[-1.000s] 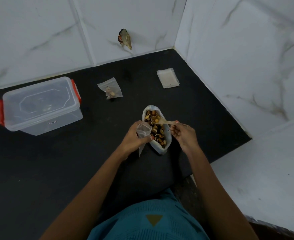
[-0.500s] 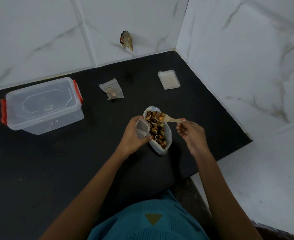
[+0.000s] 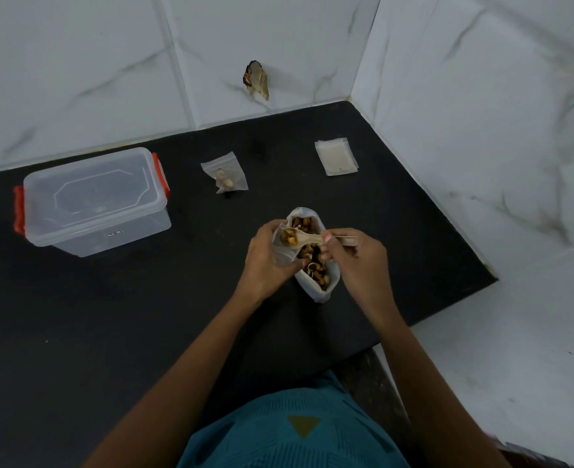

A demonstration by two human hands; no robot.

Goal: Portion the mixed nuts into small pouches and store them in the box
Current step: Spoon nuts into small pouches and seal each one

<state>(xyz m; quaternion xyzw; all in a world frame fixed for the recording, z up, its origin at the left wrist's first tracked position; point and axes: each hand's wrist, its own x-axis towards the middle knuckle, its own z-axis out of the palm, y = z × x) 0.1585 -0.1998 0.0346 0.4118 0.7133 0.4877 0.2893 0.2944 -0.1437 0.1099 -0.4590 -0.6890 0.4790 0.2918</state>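
Note:
A white bag of mixed nuts (image 3: 316, 288) lies open on the black counter (image 3: 143, 315). My left hand (image 3: 265, 261) holds a small clear pouch (image 3: 280, 253) upright at the bag's left side. My right hand (image 3: 356, 261) pinches the handle of a small wooden spoon (image 3: 307, 237); its bowl, loaded with nuts, sits at the pouch's mouth. A filled pouch (image 3: 226, 177) lies further back. The clear box (image 3: 93, 201) with red clips stands closed at the left.
A stack of empty pouches (image 3: 336, 156) lies at the back right near the wall corner. Marble-tiled walls bound the counter at the back and right. Something brown hangs on the back wall (image 3: 256, 79). The counter's front edge is near my body.
My right hand lifted the loaded spoon out of the nut bag and swung it left to the mouth of the pouch in my left hand.

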